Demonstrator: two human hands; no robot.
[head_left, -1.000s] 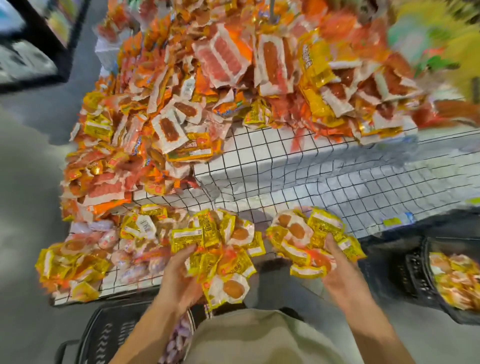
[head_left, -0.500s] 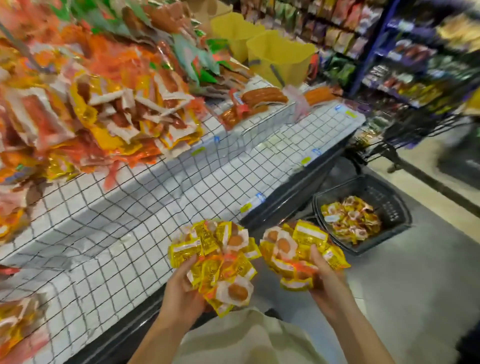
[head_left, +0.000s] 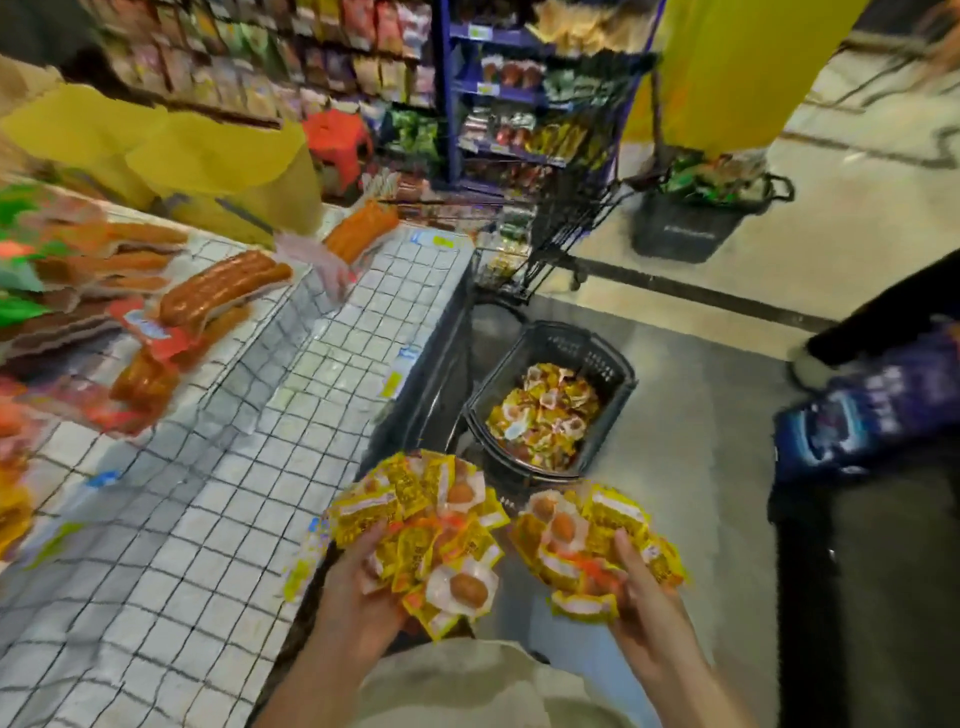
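My left hand (head_left: 358, 592) grips a bunch of small yellow snack packets (head_left: 431, 525), each with a brown egg-like piece showing through a clear window. My right hand (head_left: 641, 587) holds a second bunch of the same packets (head_left: 576, 540). Both bunches hang in front of my chest, just past the corner of the display table. Ahead on the floor stands a black shopping basket (head_left: 608, 364) with several of the same yellow packets (head_left: 545, 410) inside.
A white wire-grid display table (head_left: 218, 493) runs along my left, with packaged sausages (head_left: 223, 286) at its far end. Beyond stand store shelves (head_left: 493, 104), a dark cart (head_left: 576, 208), another black basket (head_left: 685, 223), and a yellow pillar (head_left: 737, 67). A person's dark sleeve (head_left: 893, 312) enters from the right.
My view has swung right, away from the heaped packets on the table toward the aisle. The floor basket now lies straight ahead. Both hands keep their bunches.
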